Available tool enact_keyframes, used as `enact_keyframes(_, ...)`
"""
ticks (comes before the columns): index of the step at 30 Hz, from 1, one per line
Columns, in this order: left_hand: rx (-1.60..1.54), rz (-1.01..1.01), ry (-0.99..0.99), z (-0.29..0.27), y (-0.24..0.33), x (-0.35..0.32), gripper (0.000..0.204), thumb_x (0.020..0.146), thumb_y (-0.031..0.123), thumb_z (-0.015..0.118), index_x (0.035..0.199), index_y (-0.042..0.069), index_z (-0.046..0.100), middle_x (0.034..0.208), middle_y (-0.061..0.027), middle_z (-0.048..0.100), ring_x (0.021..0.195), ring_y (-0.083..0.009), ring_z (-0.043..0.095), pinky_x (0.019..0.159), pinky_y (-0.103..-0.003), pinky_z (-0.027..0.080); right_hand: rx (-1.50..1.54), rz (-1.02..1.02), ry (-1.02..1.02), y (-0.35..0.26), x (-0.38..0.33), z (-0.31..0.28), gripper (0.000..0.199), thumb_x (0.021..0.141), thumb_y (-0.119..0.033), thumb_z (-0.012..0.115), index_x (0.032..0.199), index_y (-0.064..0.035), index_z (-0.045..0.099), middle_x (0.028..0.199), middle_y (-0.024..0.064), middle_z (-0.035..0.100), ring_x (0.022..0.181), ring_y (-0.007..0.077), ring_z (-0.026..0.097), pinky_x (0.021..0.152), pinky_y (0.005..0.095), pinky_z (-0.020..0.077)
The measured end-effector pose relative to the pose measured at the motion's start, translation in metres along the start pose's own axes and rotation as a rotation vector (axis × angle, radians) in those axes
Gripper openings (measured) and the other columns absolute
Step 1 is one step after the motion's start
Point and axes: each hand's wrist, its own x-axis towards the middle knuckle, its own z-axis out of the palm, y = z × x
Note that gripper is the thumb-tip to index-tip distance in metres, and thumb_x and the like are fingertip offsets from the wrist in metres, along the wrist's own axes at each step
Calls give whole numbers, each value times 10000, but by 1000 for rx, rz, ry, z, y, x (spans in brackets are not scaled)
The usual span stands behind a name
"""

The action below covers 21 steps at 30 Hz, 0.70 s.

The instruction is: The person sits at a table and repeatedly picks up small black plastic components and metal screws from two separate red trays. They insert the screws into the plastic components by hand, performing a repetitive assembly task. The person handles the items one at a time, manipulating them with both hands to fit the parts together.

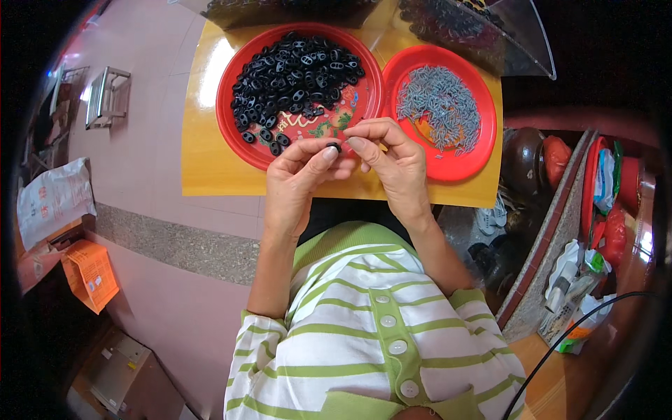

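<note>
My left hand [297, 171] pinches a small black plastic piece [334, 147] between thumb and fingertips, over the near edge of the larger red tray [225, 105]. That tray holds a heap of black oval two-holed pieces [297, 70] that look like cord locks. Facing it, my right hand [399, 164] is closed in a pinch close to the black piece; what its fingertips hold is too small to make out. Beside the larger tray stands a smaller red tray [488, 112], with many thin grey metal pieces [444, 105], perhaps small springs, inside.
Both trays stand on a yellow tabletop [210, 171]. Clear plastic bins [521, 42] sit along its far edge. A metal stool [105, 98] stands on the floor at left, with a white sack [56, 199] nearer. Bags and jars crowd a ledge [546, 231] at right; a black cable [574, 322] hangs nearby.
</note>
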Motion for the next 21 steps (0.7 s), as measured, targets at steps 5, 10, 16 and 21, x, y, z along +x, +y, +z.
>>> enact_keyframes(5, -45, -25, -13, 1, 0, -2, 153, 879, 68, 586, 986, -40, 600, 852, -107, 646, 695, -142, 628, 640, -245, 521, 29, 8, 3, -3, -1, 1, 128, 864, -109, 619, 979, -60, 646, 951, -8, 599, 789, 35, 548, 633, 175, 421)
enact_keyframes(10, -65, -11, -36, 3, -1, -1, 153, 885, 74, 577, 988, -37, 598, 849, -104, 645, 690, -131, 623, 637, -235, 512, 24, 10, -7, -1, -1, 1, 130, 867, -107, 616, 985, -61, 644, 954, -9, 601, 788, 36, 550, 629, 174, 420)
enact_keyframes(16, -52, 2, -38, 2, 0, -1, 139, 884, 67, 575, 976, -34, 600, 841, -95, 642, 668, -119, 610, 611, -223, 496, 81, 49, -33, 2, -3, 3, 135, 876, -98, 601, 999, -53, 636, 911, -10, 614, 779, 37, 560, 619, 174, 423)
enact_keyframes(21, -17, 12, -21, 3, -1, -2, 127, 882, 60, 575, 958, -38, 605, 820, -93, 641, 657, -112, 603, 591, -215, 487, 71, 29, -44, 4, -4, 4, 119, 885, -90, 587, 988, -39, 617, 873, 5, 615, 742, 45, 569, 619, 181, 435)
